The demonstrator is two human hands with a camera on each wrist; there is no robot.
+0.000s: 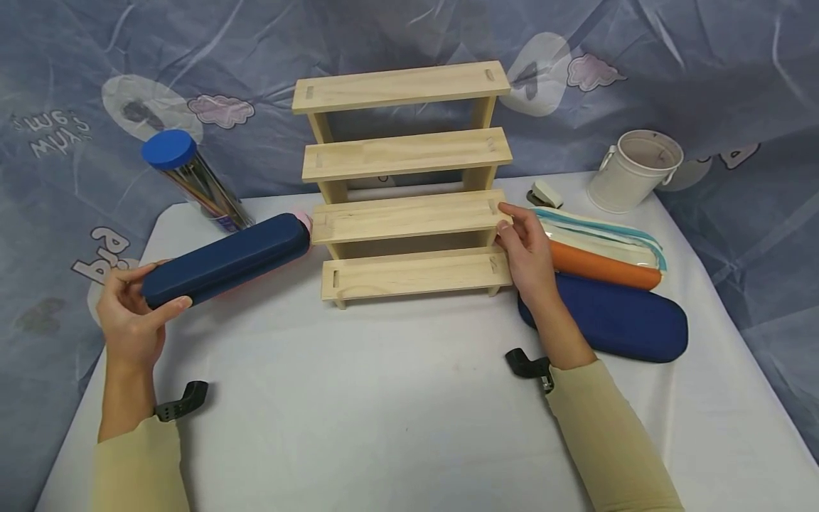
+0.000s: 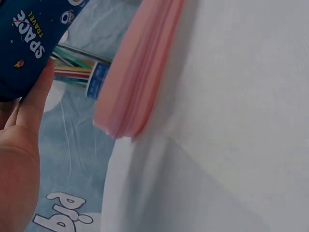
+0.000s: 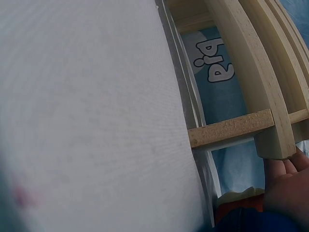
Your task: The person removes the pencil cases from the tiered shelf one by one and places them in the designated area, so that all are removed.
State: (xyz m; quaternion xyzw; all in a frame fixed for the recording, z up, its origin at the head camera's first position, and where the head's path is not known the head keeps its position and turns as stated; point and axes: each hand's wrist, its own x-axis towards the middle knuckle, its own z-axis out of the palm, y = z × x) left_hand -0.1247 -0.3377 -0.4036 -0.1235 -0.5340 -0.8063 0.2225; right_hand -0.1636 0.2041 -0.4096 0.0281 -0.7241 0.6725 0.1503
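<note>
My left hand (image 1: 133, 327) grips one end of a dark navy pencil case (image 1: 224, 259), fingers behind and thumb along the near side. White and yellow "SPACE TRAVEL" lettering shows on this case (image 2: 29, 43) in the left wrist view. It overlaps a pink zipped case (image 2: 137, 72), which is mostly hidden behind it in the head view. With thumb and fingers, my right hand (image 1: 532, 267) pinches the right end of the second-lowest step of a four-step wooden shelf (image 1: 409, 217). All the steps are bare pale wood.
Behind the navy case leans a clear blue-lidded tube (image 1: 207, 178) of long thin sticks. Right of the shelf lie an orange-and-cream pouch (image 1: 601, 263), a flat blue case (image 1: 630, 320) and a small stapler (image 1: 545, 193). A white bucket (image 1: 633, 171) stands at the back right.
</note>
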